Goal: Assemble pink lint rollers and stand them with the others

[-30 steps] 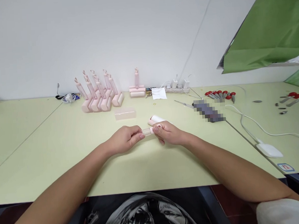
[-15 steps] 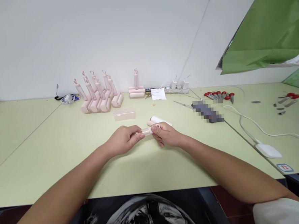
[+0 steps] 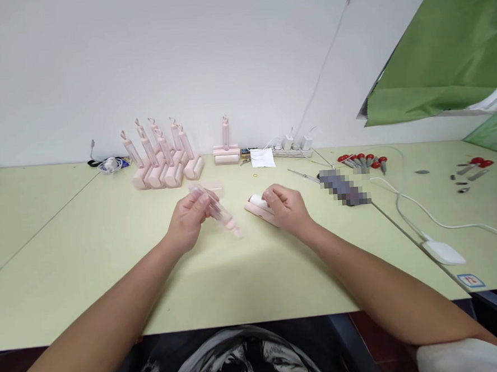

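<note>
Head view: over a pale yellow-green table point(image 3: 221, 288), the left hand point(image 3: 187, 220) is closed around a clear pink handle point(image 3: 218, 211). The handle is blurred and tilted, its looped end pointing down and toward the right hand point(image 3: 287, 206). The right hand has its fingers curled at a pink lint roller head point(image 3: 262, 212) with a white roll point(image 3: 255, 201), which lies just beside it on the left; whether the fingers grip it cannot be told.

Just beyond the left hand, partly hidden, is a translucent pink cover point(image 3: 218, 186). Farther beyond and to its left stand clustered pink lint rollers point(image 3: 172, 176), handles up; one separate lint roller point(image 3: 227, 152) stands by the wall, between the hands' directions. Beyond the right hand are a white paper point(image 3: 262, 157) and a power strip point(image 3: 301, 153). Well to its right, nearer the wearer, a blue-bordered sticker point(image 3: 470, 281) bears red characters too small to read with certainty. A blocky blur covers a dark object point(image 3: 344, 188) right of that hand.
</note>
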`<state>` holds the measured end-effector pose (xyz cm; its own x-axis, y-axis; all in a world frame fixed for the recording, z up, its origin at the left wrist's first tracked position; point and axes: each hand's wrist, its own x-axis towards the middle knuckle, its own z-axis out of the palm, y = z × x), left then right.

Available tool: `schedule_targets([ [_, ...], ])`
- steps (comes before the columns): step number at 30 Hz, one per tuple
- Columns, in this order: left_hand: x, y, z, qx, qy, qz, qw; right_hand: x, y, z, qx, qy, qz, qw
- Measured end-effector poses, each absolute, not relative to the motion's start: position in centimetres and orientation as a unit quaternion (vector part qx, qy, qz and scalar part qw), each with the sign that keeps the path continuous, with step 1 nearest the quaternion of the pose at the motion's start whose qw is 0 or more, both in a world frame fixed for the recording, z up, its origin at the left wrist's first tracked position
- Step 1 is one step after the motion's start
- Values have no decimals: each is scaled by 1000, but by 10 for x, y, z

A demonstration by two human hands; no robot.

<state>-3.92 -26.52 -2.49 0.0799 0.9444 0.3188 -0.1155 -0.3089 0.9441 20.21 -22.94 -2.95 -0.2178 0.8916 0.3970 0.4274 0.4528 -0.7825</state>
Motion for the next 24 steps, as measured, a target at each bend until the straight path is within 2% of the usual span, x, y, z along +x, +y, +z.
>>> schedule_targets([
  [3,-42,-264,-23,587,392,531,469,211,-214,-34,-526,-764,156,338],
  [6,-41,-267,-24,691,440,414,396,213,-205,-41,-561,-784,175,200],
  [9,-37,-271,-27,769,467,307,311,212,-203,-45,-586,-765,222,150],
  [11,-35,-272,-30,785,471,265,303,211,-204,-42,-601,-734,264,173],
  [13,-34,-272,-31,792,472,236,306,209,-206,-38,-596,-687,344,233],
  [16,-33,-271,-31,798,471,220,306,206,-209,-32,-514,-583,531,338],
  [18,-33,-271,-30,799,468,225,304,204,-212,-30,-444,-526,621,375],
  [24,-33,-273,-28,804,454,243,298,199,-222,-30,-368,-497,675,403],
])
